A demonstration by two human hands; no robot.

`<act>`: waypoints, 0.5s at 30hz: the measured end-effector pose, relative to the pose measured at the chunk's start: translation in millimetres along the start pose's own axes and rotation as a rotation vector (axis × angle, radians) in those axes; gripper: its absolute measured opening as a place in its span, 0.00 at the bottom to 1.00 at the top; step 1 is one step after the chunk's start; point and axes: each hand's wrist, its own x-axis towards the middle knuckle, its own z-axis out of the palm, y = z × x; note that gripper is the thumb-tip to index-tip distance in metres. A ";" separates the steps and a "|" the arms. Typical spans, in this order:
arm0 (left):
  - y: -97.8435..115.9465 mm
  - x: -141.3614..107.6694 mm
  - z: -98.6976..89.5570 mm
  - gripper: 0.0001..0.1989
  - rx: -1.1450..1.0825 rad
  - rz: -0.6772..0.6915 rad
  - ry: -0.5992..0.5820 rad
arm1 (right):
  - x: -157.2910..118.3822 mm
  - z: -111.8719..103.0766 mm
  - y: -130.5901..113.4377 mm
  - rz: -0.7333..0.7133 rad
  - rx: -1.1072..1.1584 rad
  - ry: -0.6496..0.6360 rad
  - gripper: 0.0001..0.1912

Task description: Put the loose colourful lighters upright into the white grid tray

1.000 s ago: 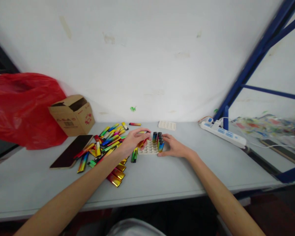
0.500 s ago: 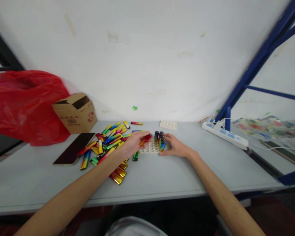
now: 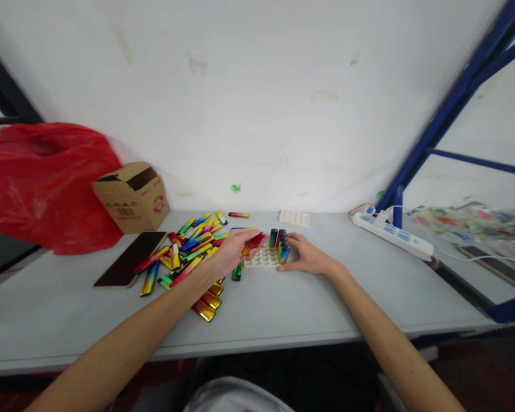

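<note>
A red and gold lighter (image 3: 252, 245) is held tilted in the closed fingers of my left hand (image 3: 233, 252), above the left part of a white tray with holes (image 3: 261, 258). Several blue and gold lighters (image 3: 283, 252) with black tops stand upright in the tray's right end. My right hand (image 3: 306, 254) curves round that end, thumb at the near corner and fingers behind the standing lighters. Beside my left hand lies a loose heap of shiny coloured lighters (image 3: 197, 240), partly hidden by my forearm. A green lighter (image 3: 237, 270) lies at the tray's left edge.
Left of the heap are a dark flat phone-like slab (image 3: 131, 260), an open cardboard box (image 3: 133, 197) and a red plastic bag (image 3: 51, 183). Another white tray (image 3: 294, 218) lies by the wall. A power strip (image 3: 392, 236) lies right, near a blue metal frame (image 3: 438, 120).
</note>
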 end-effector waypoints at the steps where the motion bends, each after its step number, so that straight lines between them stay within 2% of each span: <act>1: 0.3 0.4 0.1 0.17 -0.006 -0.006 0.009 | -0.1 0.1 0.2 0.001 -0.001 -0.002 0.45; 5: 0.8 1.9 0.0 0.21 -0.025 0.004 0.007 | -0.2 0.5 0.7 0.001 0.000 0.003 0.45; 10: -2.7 2.0 0.8 0.21 0.032 0.105 -0.055 | -0.2 0.4 0.1 -0.006 0.007 0.007 0.44; 12: -4.2 2.8 1.0 0.20 0.111 0.166 -0.062 | 0.0 0.7 0.3 -0.004 0.008 0.009 0.44; 15: -5.0 7.4 -0.3 0.18 0.306 0.279 -0.003 | 0.3 1.1 0.9 -0.006 0.016 0.010 0.44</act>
